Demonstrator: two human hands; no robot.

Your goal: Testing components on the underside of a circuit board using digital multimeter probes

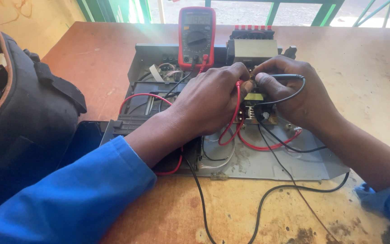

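Nearest the camera, black and red test leads (267, 147) trail across the worn desk (366, 68) onto the opened grey metal chassis (294, 165). Above it, the left hand (211, 101) is pinched on the red probe (239, 90) and the right hand (290, 92) is pinched on the black probe (278, 77), tips meeting just over the small circuit board (256, 110), which lies directly below both hands. Beyond stands a red multimeter (197, 36) with dial and grey screen; a dark bag (23, 117) sits left.
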